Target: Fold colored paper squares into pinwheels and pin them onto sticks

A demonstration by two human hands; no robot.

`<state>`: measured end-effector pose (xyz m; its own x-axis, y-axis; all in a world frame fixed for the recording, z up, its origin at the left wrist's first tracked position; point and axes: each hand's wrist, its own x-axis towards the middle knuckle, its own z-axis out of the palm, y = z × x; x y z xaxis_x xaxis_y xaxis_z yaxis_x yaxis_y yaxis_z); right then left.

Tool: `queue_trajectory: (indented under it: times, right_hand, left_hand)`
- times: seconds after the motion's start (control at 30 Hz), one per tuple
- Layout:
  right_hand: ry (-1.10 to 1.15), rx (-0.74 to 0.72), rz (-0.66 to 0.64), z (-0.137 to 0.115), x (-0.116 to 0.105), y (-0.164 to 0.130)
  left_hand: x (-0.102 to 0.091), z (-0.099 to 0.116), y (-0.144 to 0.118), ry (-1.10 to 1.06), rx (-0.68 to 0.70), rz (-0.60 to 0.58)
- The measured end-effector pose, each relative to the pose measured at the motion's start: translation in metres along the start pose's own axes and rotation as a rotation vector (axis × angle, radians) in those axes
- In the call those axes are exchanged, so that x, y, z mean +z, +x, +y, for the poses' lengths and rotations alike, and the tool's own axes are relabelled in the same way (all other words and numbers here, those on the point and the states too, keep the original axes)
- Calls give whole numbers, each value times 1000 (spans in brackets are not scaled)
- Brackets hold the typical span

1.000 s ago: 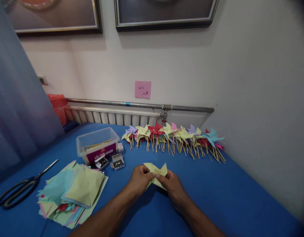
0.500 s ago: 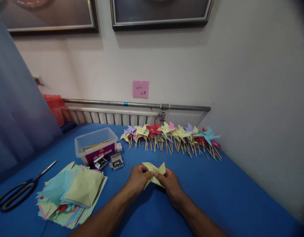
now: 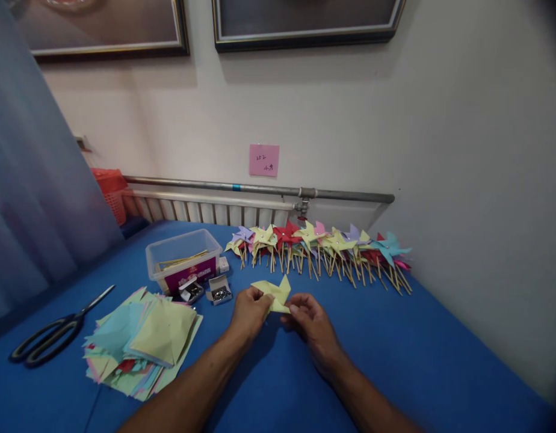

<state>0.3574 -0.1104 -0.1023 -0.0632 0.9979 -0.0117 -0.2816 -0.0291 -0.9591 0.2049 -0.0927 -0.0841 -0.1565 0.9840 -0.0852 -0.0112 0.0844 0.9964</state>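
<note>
Fingers (image 3: pixel 265 299) of both hands pinch the pale yellow folded paper pinwheel (image 3: pixel 273 293), now lifted slightly higher above the blue table (image 3: pixel 417 355), its blades gathered toward centre.

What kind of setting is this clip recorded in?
Likely a small indoor craft workstation set against a wall. Both hands, left hand and right hand, hold a yellow paper pinwheel over a blue table. A row of finished pinwheels, a stack of coloured paper squares and scissors lie around.
</note>
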Motion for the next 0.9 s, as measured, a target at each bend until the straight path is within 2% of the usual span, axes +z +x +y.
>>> queue_trajectory:
  times: [0.27,0.9]
  right_hand:
    - [-172,-6,-97,6,-4,1]
    - [-250,-71,-31,8,0,-1]
  left_hand:
    - [2,-9,1,17,38,-48]
    - [5,-8,-1,-17,69,-32]
